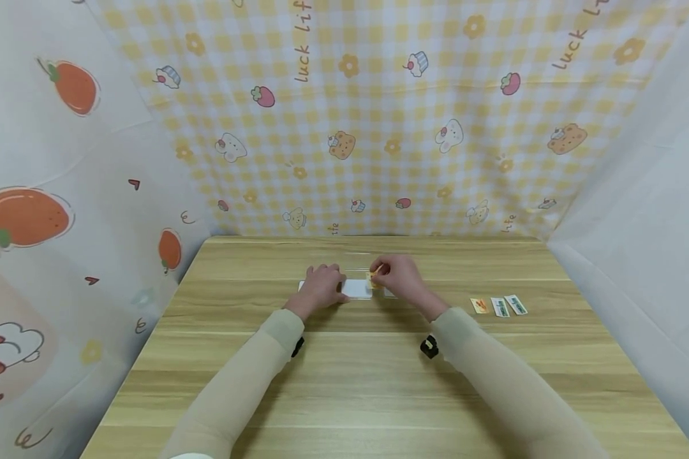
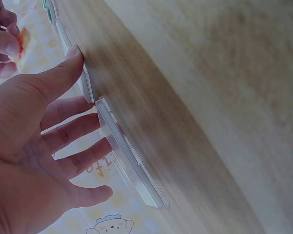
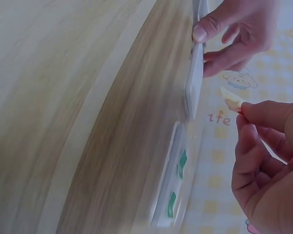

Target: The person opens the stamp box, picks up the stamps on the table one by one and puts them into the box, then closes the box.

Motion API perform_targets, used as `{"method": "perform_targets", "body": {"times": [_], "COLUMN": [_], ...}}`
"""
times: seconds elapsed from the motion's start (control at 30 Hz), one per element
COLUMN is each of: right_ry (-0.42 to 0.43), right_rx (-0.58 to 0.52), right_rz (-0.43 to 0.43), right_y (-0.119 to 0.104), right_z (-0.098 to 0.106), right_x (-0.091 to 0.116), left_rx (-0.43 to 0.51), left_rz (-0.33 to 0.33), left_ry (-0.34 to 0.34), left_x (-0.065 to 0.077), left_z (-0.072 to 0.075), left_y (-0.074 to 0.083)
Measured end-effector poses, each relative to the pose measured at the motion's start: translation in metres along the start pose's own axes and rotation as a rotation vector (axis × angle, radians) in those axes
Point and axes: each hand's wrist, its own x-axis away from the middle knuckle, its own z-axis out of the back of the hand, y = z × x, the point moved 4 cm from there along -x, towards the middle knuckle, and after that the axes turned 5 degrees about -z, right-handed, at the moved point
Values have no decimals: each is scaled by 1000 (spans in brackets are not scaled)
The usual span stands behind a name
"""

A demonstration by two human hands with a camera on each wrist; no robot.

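My left hand [image 1: 323, 285] spans a white flat slab [image 1: 357, 289] with a clear rim, its thumb [image 2: 71, 61] on the near edge and fingers at the far side. In the left wrist view, other fingertips of this hand touch a second slab [image 2: 129, 153]. Between thumb and forefinger, my right hand [image 1: 400, 277] pinches a small yellow card [image 3: 230, 101] with an orange picture, held above the middle slab's right end. To the right lies a third slab [image 3: 171, 178], bearing two green patches; my right hand partly hides it in the head view.
Right of my right hand lie a yellow card [image 1: 479, 306] and two white-and-green cards [image 1: 500, 307] on the wooden table [image 1: 356, 382]. A checked yellow cloth [image 1: 373, 172] hangs behind the table, with white cloths at both sides.
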Motion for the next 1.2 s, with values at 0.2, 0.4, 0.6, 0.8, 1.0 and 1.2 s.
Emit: {"method": "perform_targets", "body": {"times": [0.2,0.4,0.6,0.8,1.0,1.2], "right_ry": [-27,-19,-3,6,2,-9], "right_rx": [32,85,149,252,288,291], "right_rz": [-30,-49,-105,-138,-139,-135], "right_y": [-7,-2,6,7,2,-2], "right_z": [-14,-28,-35,-38,-38,-38], "right_x": [-9,-14,-14,-15,-14,-13], "left_rx": [-2,-8,-19,-17,-26,-28], "left_rz": [6,6,8,9,15,17], "left_ry": [-2,-8,-13,-17,-13,-8], "left_x": [1,1,0,0,-1,0], "left_z": [1,2,1,-1,-1,-1], "left_y": [-1,1,4,4,2,0]}}
